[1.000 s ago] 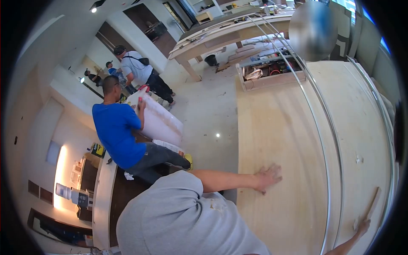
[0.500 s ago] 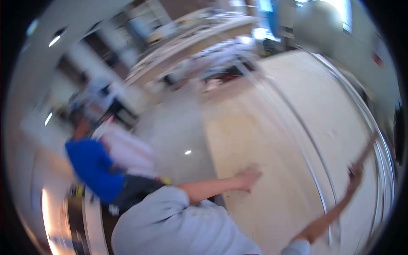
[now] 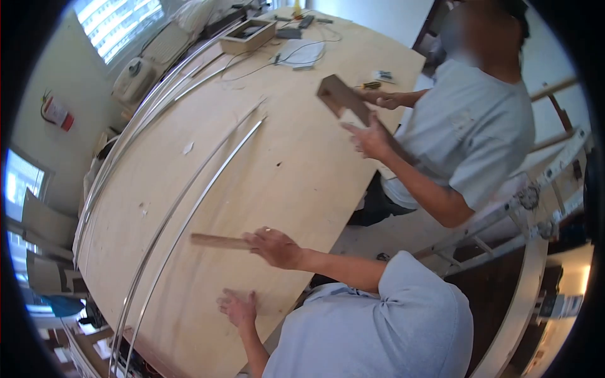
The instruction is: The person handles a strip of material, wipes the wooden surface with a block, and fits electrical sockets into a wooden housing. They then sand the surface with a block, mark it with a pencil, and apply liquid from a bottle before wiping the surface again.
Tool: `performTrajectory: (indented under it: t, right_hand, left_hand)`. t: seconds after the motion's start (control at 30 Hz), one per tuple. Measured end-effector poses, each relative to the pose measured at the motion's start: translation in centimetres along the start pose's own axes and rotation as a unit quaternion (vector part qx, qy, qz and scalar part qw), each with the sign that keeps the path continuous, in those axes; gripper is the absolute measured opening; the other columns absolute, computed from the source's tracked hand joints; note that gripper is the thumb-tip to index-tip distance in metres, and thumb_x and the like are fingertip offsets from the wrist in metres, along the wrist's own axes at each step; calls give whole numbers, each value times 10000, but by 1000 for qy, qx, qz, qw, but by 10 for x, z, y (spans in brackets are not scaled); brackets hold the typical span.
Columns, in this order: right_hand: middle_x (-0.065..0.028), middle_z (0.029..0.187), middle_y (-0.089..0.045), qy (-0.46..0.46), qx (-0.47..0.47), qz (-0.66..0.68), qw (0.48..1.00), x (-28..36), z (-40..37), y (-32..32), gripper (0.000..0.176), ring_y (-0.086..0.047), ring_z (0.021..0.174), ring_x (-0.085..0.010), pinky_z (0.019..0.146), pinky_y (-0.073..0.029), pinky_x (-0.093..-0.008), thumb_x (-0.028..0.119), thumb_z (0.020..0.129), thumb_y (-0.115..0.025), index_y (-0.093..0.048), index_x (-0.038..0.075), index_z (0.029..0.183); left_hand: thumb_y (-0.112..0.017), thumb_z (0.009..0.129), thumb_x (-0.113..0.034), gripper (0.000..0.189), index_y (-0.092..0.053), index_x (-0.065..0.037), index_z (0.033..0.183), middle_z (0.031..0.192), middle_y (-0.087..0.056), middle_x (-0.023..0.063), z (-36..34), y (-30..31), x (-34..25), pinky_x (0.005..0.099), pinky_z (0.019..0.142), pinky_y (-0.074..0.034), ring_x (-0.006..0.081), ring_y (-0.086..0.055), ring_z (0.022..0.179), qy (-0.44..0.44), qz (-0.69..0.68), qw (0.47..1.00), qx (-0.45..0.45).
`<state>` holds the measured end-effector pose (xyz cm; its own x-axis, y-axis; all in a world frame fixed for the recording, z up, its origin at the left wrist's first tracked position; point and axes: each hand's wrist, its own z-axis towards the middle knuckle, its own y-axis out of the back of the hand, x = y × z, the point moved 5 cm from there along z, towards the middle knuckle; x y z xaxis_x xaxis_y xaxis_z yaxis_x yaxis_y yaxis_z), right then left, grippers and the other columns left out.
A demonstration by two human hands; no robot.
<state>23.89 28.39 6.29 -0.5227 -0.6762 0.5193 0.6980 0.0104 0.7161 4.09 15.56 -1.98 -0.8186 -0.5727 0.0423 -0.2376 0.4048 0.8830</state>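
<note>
My right hand [image 3: 275,248] is closed around one end of a short brown wooden stick [image 3: 220,241], which points left over the pale plywood tabletop [image 3: 302,183]. Nearer my body, my left hand [image 3: 239,307] rests on the plywood with its fingers spread, holding nothing. Just beyond the stick's free end run two long, thin metal strips [image 3: 203,192], lying lengthwise on the board.
Across the table edge, a co-worker [image 3: 479,126] holds a long brown box-shaped wooden piece [image 3: 343,97]. A wooden tray [image 3: 247,39], cables and papers [image 3: 301,53] lie at the far end. A ladder [image 3: 504,233] stands at right; more metal strips [image 3: 142,113] line the left edge.
My view has swung round to the table's other end, bringing the co-worker with the wooden piece into sight. My right hand still grips the stick; my left hand stays spread over the board.
</note>
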Motion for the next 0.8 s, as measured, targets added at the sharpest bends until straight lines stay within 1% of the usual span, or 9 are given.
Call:
performTrajectory:
  t: [0.07,0.1,0.2,0.3,0.43,0.5,0.6,0.7,0.8]
  right_hand:
    - [-121,937,-581,-53,51,-117,990,-25,-55,-7,413,-602,785,-258,721,-477,-406,200,874,-452,-451,79,1268]
    - [-116,945,-595,-107,97,-219,965,-41,-82,-19,419,-611,812,-256,730,-476,-389,179,851,-456,-464,103,1263]
    - [-101,895,-588,-130,110,-239,956,-34,-98,-23,464,-597,850,-245,732,-470,-357,122,783,-522,-462,57,1238]
    - [-107,895,-605,-128,74,-234,961,-38,-94,-37,365,-617,831,-256,729,-474,-365,146,821,-467,-498,53,1172]
    - [-127,939,-594,-169,148,-175,959,-53,-86,-43,275,-604,888,-270,759,-477,-386,134,811,-482,-505,46,1071]
    - [-137,978,-580,-189,165,-132,959,-64,-85,-33,259,-588,947,-272,784,-481,-412,124,796,-510,-493,58,1045]
    - [-127,912,-596,-220,142,-180,948,-102,-87,-2,258,-609,868,-283,720,-513,-410,169,826,-522,-490,62,1059]
    - [-132,864,-607,-186,50,-199,961,-152,-95,26,219,-629,821,-276,676,-522,-399,145,822,-491,-504,62,1025]
    - [-120,844,-619,-223,86,-152,959,-185,-83,65,225,-651,754,-272,615,-529,-401,166,830,-504,-499,64,1031]
  left_hand:
    - [-627,755,-542,927,-169,-119,1441,1426,-172,307,-6,-9,9,512,985,-371,478,-233,1291,-22,6,1000,-17]
    - [-625,759,-535,914,-175,-123,1440,1427,-175,301,-10,-11,12,512,979,-377,477,-240,1288,-35,9,999,-27]
    - [-621,770,-510,877,-200,-120,1433,1424,-190,297,-14,-14,18,509,980,-377,474,-252,1282,-68,13,997,-47]
    - [-624,776,-482,841,-230,-119,1425,1420,-205,295,-15,-18,24,492,997,-363,464,-258,1283,-85,25,994,-56]
    - [-641,769,-459,847,-248,-71,1411,1401,-259,293,-17,-15,19,458,1050,-303,431,-265,1293,-86,6,994,-64]
    - [-653,772,-421,835,-261,-27,1395,1389,-289,289,-5,-33,28,452,1069,-268,418,-266,1297,-117,13,991,-63]
    - [-659,786,-348,774,-301,27,1361,1367,-326,290,-12,-30,-8,453,1085,-231,409,-267,1298,-171,-57,981,-72]
    - [-650,806,-280,679,-356,42,1326,1359,-333,294,-37,-33,-74,459,1080,-232,412,-274,1291,-242,-138,957,-76]
    - [-644,812,-218,585,-412,36,1285,1345,-341,298,-54,-27,-150,465,1053,-271,421,-300,1269,-290,-187,934,-97]
